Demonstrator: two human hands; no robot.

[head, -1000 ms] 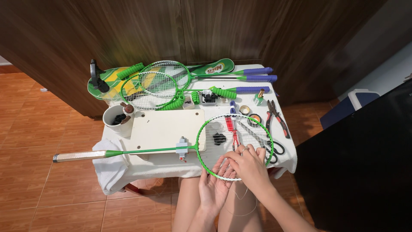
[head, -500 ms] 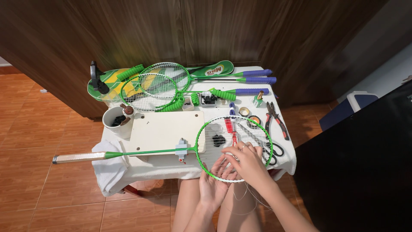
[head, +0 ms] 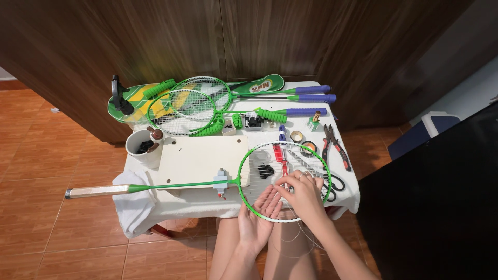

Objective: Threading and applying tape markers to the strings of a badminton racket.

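A green badminton racket (head: 176, 183) lies across a small white-clothed table (head: 197, 202), its head (head: 248, 156) over the right part and its handle sticking out left. My left hand (head: 258, 220) is palm up under the near rim of the head, fingers spread against the strings. My right hand (head: 302, 195) rests on top of the strings, fingers pinched on a thin clear string (head: 298, 236) that loops down over my lap.
A pale board (head: 199, 155) lies under the racket shaft. Behind are two more green rackets (head: 187, 106), a green cover (head: 257, 84), coiled green cords, a white cup (head: 139, 146), red-handled pliers (head: 334, 145), scissors, tape rolls. A wooden wall stands behind.
My right hand has slid a little up the strings and the loose string loop hangs lower. The view has shifted slightly; the racket stays in place.
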